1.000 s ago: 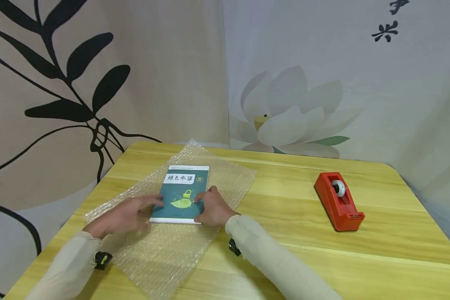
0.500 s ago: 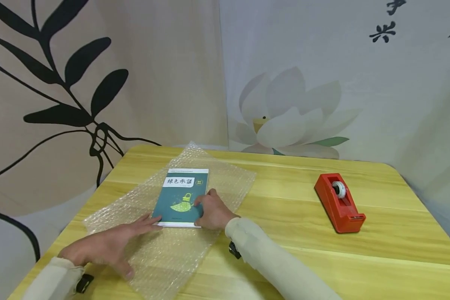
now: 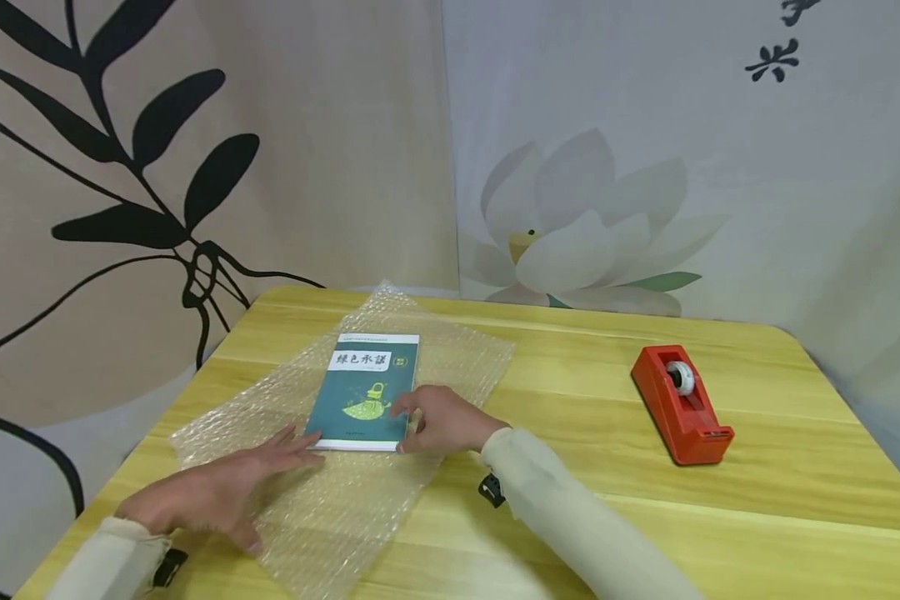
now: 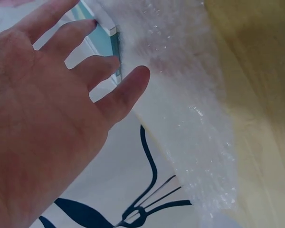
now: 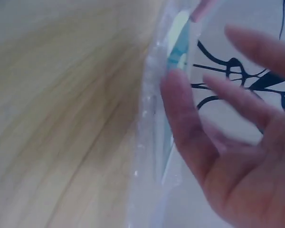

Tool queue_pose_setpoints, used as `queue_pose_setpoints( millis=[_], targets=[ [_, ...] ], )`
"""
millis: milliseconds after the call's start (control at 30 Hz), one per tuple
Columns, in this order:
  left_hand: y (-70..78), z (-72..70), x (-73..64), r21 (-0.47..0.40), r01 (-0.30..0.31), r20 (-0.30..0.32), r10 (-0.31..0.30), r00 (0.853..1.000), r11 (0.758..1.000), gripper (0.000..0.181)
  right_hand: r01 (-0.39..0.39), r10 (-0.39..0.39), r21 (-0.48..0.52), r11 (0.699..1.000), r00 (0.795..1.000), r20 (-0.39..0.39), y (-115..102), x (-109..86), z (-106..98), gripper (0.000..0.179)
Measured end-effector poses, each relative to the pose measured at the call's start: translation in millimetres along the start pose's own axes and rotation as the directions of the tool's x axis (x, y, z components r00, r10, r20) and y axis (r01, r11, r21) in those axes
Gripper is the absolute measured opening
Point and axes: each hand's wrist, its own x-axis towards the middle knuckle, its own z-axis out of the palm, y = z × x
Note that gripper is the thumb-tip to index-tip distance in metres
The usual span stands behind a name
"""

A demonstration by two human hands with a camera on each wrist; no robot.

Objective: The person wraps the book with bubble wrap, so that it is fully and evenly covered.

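A teal book [image 3: 363,392] with white bands and a yellow-green picture lies face up on a sheet of bubble wrap [image 3: 330,517], which is turned cornerwise under it. My left hand [image 3: 221,487] is spread flat, its fingertips at the book's lower left corner and the thumb down by the wrap's left edge. In the left wrist view the palm [image 4: 42,114] shows with straight fingers beside the book's corner. My right hand [image 3: 450,421] stands at the book's lower right edge. In the right wrist view its fingers [image 5: 183,109] are loosely extended and apart, gripping nothing.
A red tape dispenser [image 3: 678,408] with a roll of tape stands at the right of the yellow wooden table [image 3: 570,475]. Behind the table hangs a pale cloth backdrop [image 3: 345,142] with printed leaves and a lotus.
My left hand has drawn back down and left from the book's side and spread out. My right hand has shifted slightly right. The book and wrap stay put.
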Motion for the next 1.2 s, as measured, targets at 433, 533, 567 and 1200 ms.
queue_pose_setpoints(
  millis=[433,533,567,1200],
  targets=[
    [-4.1,3.4,-2.8,-0.012,0.039,0.04,-0.039,0.998,0.999,0.104,0.304,-0.238,-0.374,0.876,0.947,0.214,-10,-35.2,16,0.078],
    [-7.0,1.7,-3.3,-0.045,-0.01,0.04,0.012,0.999,0.999,0.107,0.336,-0.265,-0.443,0.831,0.94,0.215,-10,-36.6,22,0.084],
    [-8.1,1.0,-3.5,-0.06,-0.031,0.039,0.033,0.999,0.998,0.108,0.338,-0.269,-0.458,0.822,0.94,0.21,-10,-36.8,23,0.083],
    [-3.2,-15.7,-3.0,-0.165,0.038,0.11,-0.02,0.994,0.986,0.119,0.248,-0.224,-0.209,0.946,0.966,0.132,0,-31.5,27,0.041]
  ],
)
